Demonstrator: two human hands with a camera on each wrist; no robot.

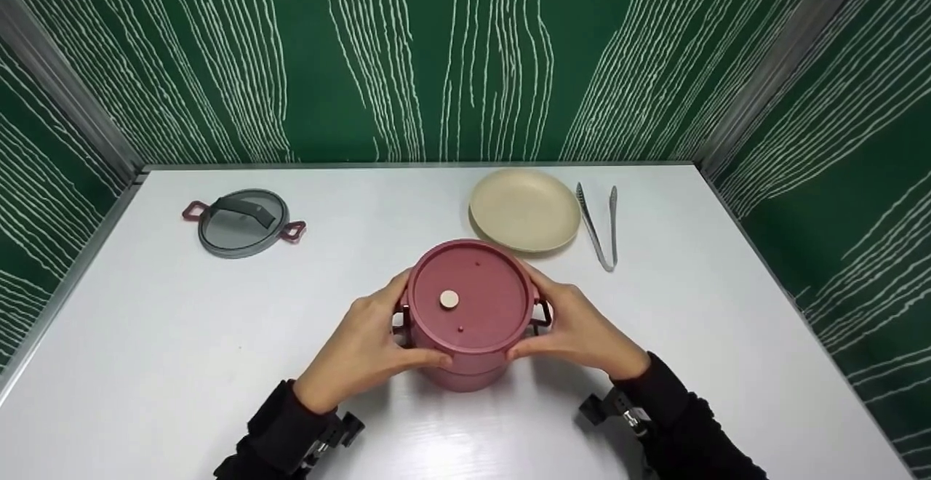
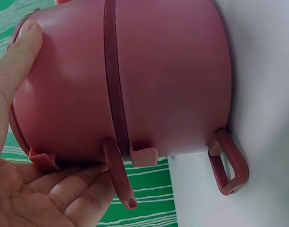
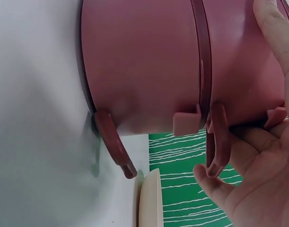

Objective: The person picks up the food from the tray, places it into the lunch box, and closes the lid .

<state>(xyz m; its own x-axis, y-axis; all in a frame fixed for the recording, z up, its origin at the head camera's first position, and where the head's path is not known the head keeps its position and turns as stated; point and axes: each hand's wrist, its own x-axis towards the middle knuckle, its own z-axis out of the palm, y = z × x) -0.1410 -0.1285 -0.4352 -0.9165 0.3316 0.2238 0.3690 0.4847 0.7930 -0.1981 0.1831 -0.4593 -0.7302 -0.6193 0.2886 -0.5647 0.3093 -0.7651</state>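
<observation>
A dark red two-tier pot stands upright at the front middle of the table in the head view. Its flat lid carries a small cream knob. My left hand grips the upper tier from the left, thumb across the near side and fingers round behind. From the opposite side my right hand holds the same tier, thumb in front. In the left wrist view, a dark band separates the tiers, and a lower handle sticks out near the tabletop. Fingers of the right hand pass by an upper handle.
Behind the pot lies a beige plate, with metal tongs spread in a V to its right. A round grey-rimmed glass lid with red side handles sits at the back left. Green white-streaked panels wall the table.
</observation>
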